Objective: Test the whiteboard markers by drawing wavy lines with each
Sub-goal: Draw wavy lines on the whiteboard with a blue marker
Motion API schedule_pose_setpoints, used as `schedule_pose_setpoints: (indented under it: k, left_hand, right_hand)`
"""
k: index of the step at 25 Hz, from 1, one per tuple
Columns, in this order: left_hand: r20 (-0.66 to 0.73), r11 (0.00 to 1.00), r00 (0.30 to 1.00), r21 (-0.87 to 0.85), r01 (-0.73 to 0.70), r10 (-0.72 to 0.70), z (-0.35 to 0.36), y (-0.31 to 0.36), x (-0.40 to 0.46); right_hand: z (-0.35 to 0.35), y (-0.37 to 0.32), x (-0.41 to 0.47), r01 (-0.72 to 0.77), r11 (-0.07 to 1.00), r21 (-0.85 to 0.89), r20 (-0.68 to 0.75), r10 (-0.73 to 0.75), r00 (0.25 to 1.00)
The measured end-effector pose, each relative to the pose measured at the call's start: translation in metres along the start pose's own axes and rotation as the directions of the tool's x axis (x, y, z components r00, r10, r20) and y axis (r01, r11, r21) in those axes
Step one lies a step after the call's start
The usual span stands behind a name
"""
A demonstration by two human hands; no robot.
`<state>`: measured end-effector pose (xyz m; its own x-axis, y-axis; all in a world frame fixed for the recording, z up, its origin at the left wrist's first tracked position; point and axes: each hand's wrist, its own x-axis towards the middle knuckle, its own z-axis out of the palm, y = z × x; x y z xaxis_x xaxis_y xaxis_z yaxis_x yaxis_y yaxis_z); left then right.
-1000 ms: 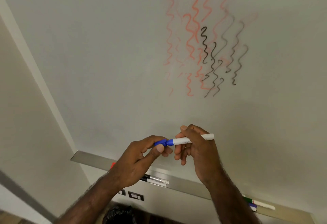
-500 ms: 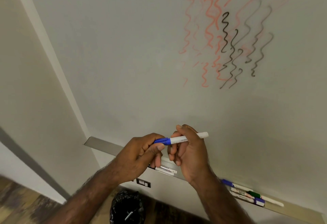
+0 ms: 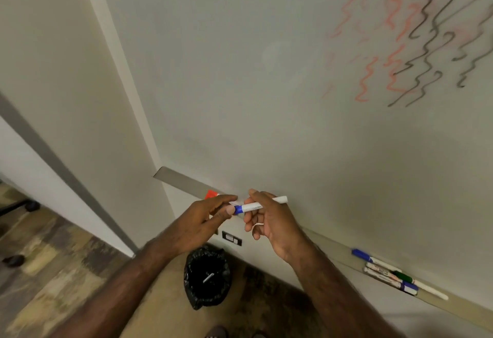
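Observation:
A white marker with a blue cap lies level between both hands, low in front of the whiteboard. My right hand grips its white barrel. My left hand pinches the blue cap end between thumb and fingers. Red and black wavy lines cover the board's upper right. On the metal tray, a red-capped marker peeks out behind my left hand. Several more markers lie on the tray at the lower right.
A black-lined bin stands on the floor below my hands, with a white object inside. A wall outlet sits under the tray. The board's left edge meets a beige wall. Patterned carpet covers the floor at the lower left.
The view has swung left and down, so the wavy lines shifted to the upper right. Both hands keep hold of the blue marker and sit lower against the tray.

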<state>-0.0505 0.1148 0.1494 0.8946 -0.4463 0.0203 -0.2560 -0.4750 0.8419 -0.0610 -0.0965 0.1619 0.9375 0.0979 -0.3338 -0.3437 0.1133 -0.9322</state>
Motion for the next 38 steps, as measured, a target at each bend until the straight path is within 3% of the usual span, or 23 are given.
schedule_pose_setpoints:
  k: [3,6,11,14,20,27,34,38]
  left_hand:
    - [-0.032,0.989,0.99,0.045,0.139,-0.137,0.002,-0.045,-0.019]
    - [-0.082,0.969,0.966,0.008,0.248,-0.247,0.002,-0.076,-0.039]
    - [-0.086,0.947,0.943,-0.005,0.321,-0.32,0.004,-0.105,-0.061]
    - [-0.073,0.935,0.936,0.054,0.349,-0.345,0.003,-0.12,-0.064]
    - [-0.033,0.936,0.942,0.105,0.335,-0.334,-0.007,-0.123,-0.047]
    - [0.099,0.955,0.955,0.131,0.266,-0.28,0.008,-0.116,-0.01]
    - [0.264,0.991,0.957,0.086,0.101,-0.12,0.069,-0.093,0.031]
    - [0.361,0.993,0.933,0.114,-0.037,-0.007,0.122,-0.065,0.058]
  right_hand:
    - [0.006,0.044,0.011,-0.114,0.975,-0.193,0.005,0.117,0.993]
    - [0.008,0.095,0.024,-0.133,0.864,-0.486,0.035,0.172,0.985]
    - [0.021,0.149,0.043,-0.137,0.722,-0.678,0.089,0.266,0.96]
    - [0.034,0.165,0.057,-0.098,0.692,-0.715,0.121,0.261,0.958]
    - [0.032,0.181,0.067,-0.137,0.663,-0.736,0.014,0.218,0.976]
    - [0.012,0.181,0.039,-0.127,0.682,-0.72,-0.178,-0.004,0.984]
    - [-0.035,0.178,-0.011,-0.173,0.755,-0.632,-0.413,-0.14,0.9]
    - [-0.083,0.174,-0.043,-0.236,0.78,-0.579,-0.561,-0.172,0.81]
